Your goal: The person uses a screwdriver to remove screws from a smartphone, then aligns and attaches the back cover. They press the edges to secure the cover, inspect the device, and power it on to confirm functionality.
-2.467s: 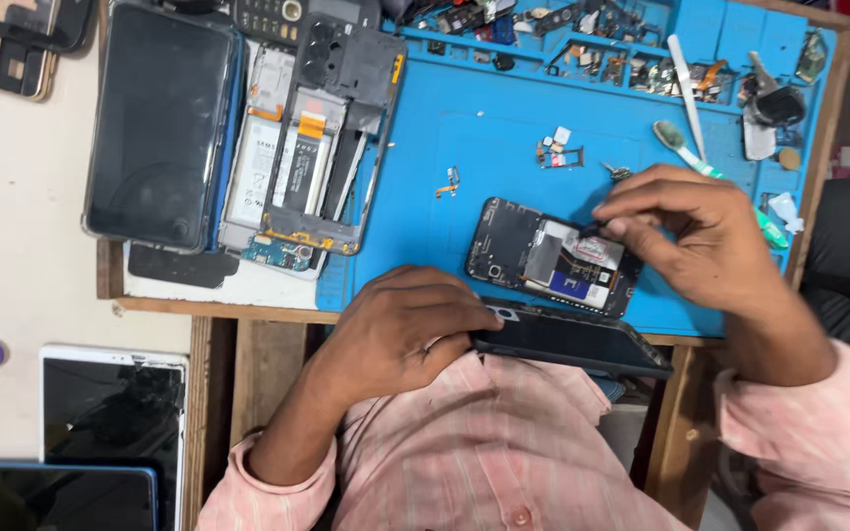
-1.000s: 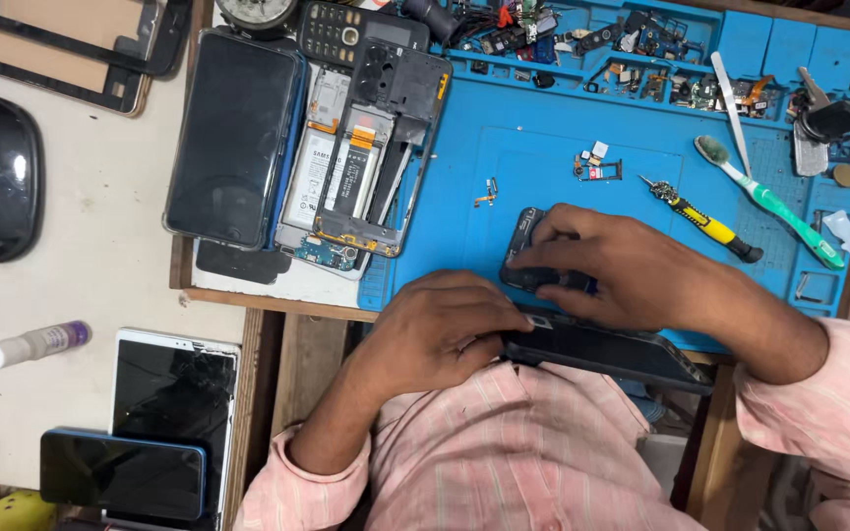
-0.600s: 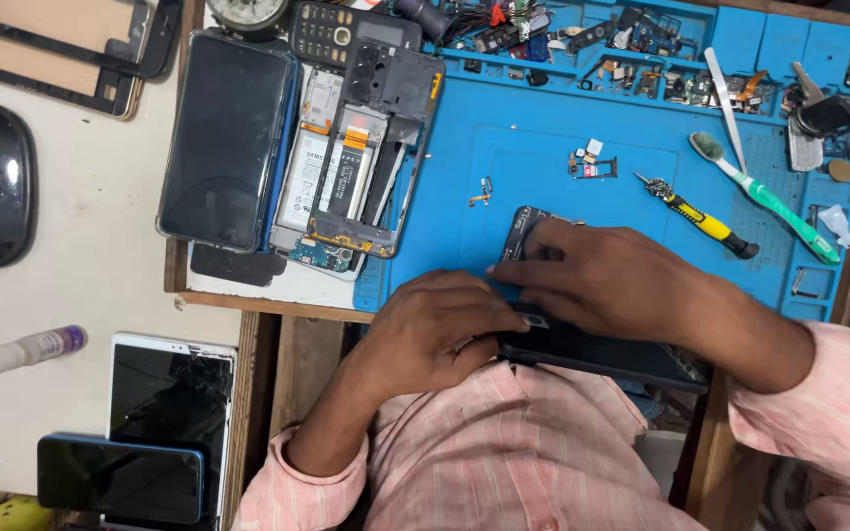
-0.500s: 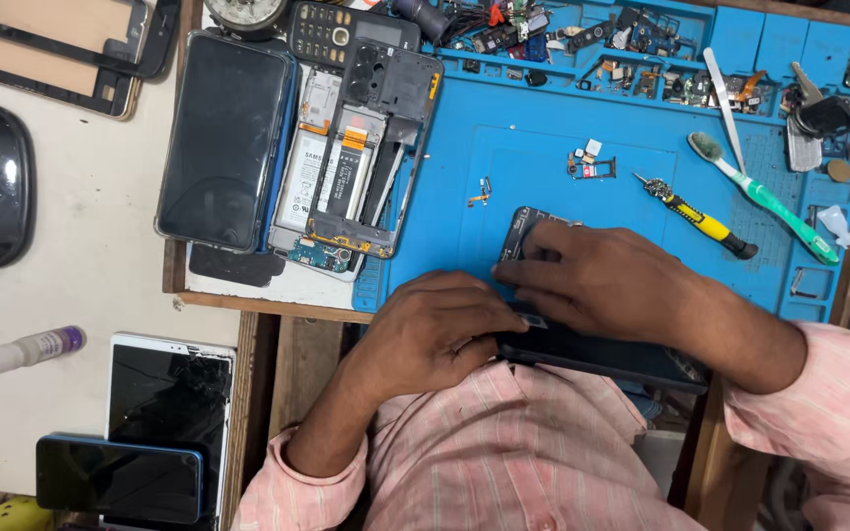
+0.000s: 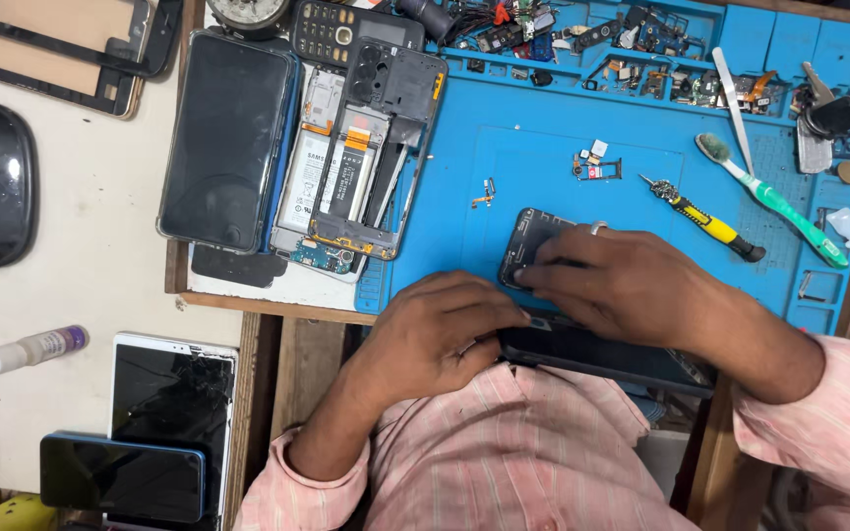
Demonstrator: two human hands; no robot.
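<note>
Phone (image 5: 528, 236) lay dark on the blue mat (image 5: 543, 177), at the mat's near edge, mostly covered by our hands. Our right hand (image 5: 622, 285) lay flat over it, fingers stretched toward the mat's left side and pressing on the phone's upper end; it was spread rather than closed around anything. Our left hand (image 5: 445, 329) sat at the mat's near edge, touching the right hand, fingers curled in against a dark phone frame (image 5: 602, 354) that stuck out past that edge over our lap. We could not tell how firmly the left hand gripped it.

Farther back on the mat, right of the phone, lay a yellow-handled screwdriver (image 5: 705, 221) and a green toothbrush (image 5: 769, 202), near each other but apart. A small SIM tray (image 5: 597, 169) and a tiny flex part (image 5: 485, 192) lay on the mat beyond the phone. Tweezers (image 5: 732, 93) rested at the mat's far side, beside compartments of small parts.

Left of the mat, an opened phone (image 5: 351, 167) with its battery showing lay beside a black screen panel (image 5: 228, 143). On the worktop left of the mat stood a white bottle (image 5: 27, 349) on its side and a cracked tablet (image 5: 171, 393).
</note>
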